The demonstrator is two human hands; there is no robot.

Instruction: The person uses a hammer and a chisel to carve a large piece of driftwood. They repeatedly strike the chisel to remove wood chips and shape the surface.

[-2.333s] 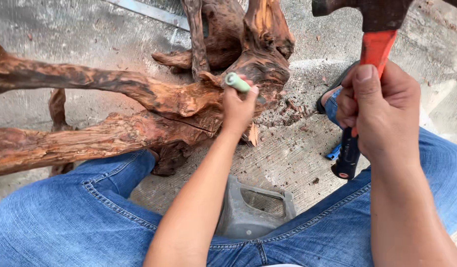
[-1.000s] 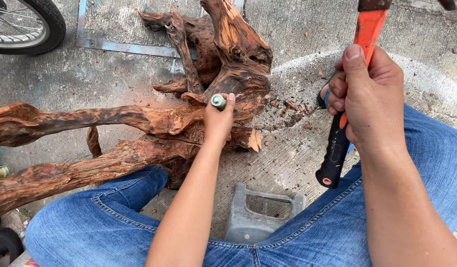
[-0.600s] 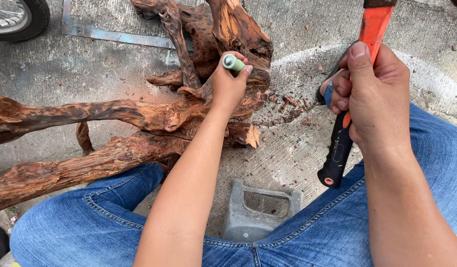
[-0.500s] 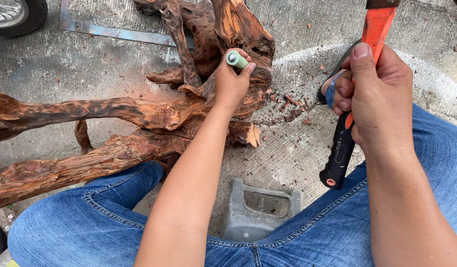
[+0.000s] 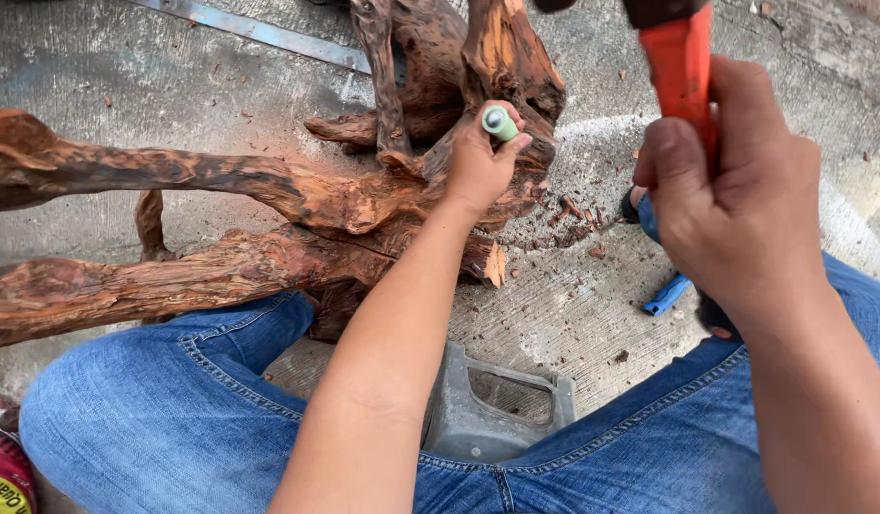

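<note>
Two hands at work over a reddish tree root (image 5: 297,205) lying on the concrete ground (image 5: 135,67) in front of the seated person.

Left hand (image 5: 478,167): closed around a chisel (image 5: 499,122), of which only the green handle end shows above the fist. The fist sits against the root where the thick branches meet, close below the upright stump part. Blade hidden by the hand and wood; cannot tell where its tip rests.

Right hand (image 5: 740,205): clamped around the handle of a hammer (image 5: 683,67), orange above the fingers, dark below the palm. Hammer head is cut off by the top edge of the view. The hands are well apart.

Change against half a second ago: the view sits closer, so the root and both hands fill more of it. The right hand and orange handle now stand higher and nearer the camera, hiding more of the dark lower grip. The left hand keeps its place on the same junction of the root, chisel end pointing up toward the camera as before.

Around: wood chips (image 5: 578,209) scattered on the ground just right of the root; a blue tool handle (image 5: 667,295) lying beneath the right hand; a grey stool (image 5: 497,405) between the blue-jeaned legs (image 5: 173,409); a metal strip (image 5: 269,33) beyond the root.
</note>
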